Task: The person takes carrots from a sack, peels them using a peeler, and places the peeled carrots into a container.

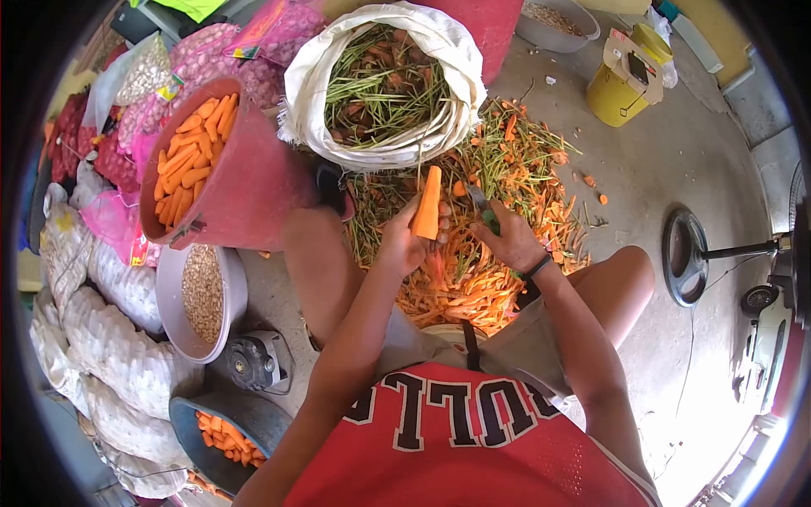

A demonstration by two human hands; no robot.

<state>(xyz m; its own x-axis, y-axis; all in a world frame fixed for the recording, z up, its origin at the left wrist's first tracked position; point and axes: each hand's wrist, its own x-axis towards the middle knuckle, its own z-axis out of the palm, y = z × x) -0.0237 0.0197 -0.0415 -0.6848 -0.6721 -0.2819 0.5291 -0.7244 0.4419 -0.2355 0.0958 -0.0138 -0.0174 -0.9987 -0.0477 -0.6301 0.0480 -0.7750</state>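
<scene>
My left hand (402, 242) is closed around a peeled carrot (428, 205), which points up and away from me. My right hand (514, 242), with a dark band at the wrist, grips a green-handled knife (480, 201); its short dark blade points toward the carrot without touching it. Below both hands lies a heap of orange carrot peelings (456, 291). Just beyond them, a white woven sack (297, 97) stands with its top rolled down, full of green stalks and carrot trimmings (384, 93).
A tilted red tub (253, 190) of peeled carrots stands at left. Below it are a pale basin (236, 291) of garlic-like cloves, a small scale (253, 362) and a dark bucket (190, 422) of carrot pieces. Filled sacks (127, 338) line the left; a yellow bucket (612, 97) and fan stand (684, 258) are right.
</scene>
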